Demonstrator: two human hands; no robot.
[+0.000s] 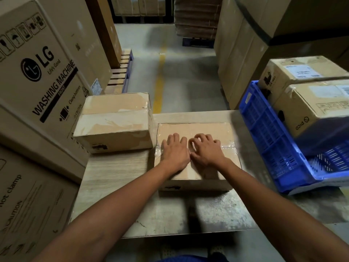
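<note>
head view: both hands, left hand and right hand, press flat on the box.

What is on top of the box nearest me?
Both hands: the left hand lies flat on the box, the right hand touches its clear tape with bent fingers. The top beneath them is hidden.

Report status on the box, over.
Left hand flat on box top, right hand beside, fingers bent. Box taped, on table. Second box left, blue crate right.

Warehouse: stacked cartons, pallets.
</note>
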